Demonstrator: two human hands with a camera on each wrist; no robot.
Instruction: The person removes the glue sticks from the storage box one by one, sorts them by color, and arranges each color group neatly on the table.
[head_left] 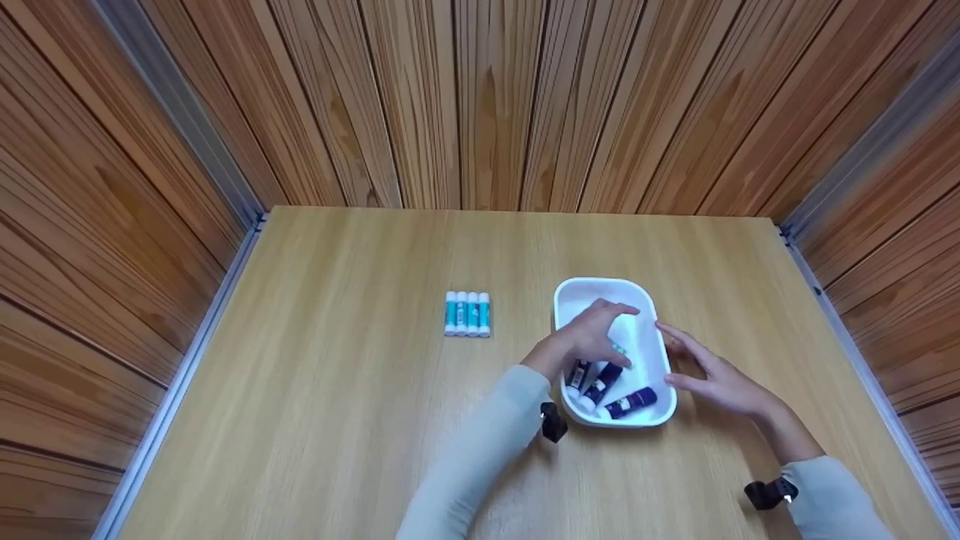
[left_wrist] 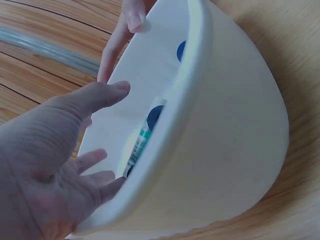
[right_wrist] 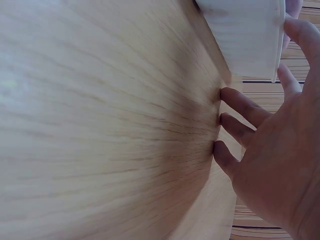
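Note:
My left hand [head_left: 596, 334] reaches over the left rim of a white plastic tub [head_left: 611, 285], fingers and thumb spread apart inside it. Below its palm a glue stick with a teal label [left_wrist: 140, 145] lies in the tub, mostly covered by the hand in the head view. Three dark purple glue sticks [head_left: 630, 403] lie at the tub's near end. At the tub's right side is my right hand [head_left: 716, 379], its thumb and forefinger at the rim. The other fingers [right_wrist: 242, 102] extend down beside the tub, close to the tabletop.
Several white glue sticks with teal labels [head_left: 467, 314] lie side by side in a row on the wooden table [head_left: 337, 375], left of the tub. Wood-panelled walls [head_left: 487, 105] enclose the back and both sides. Each wrist wears a small black camera [head_left: 553, 422].

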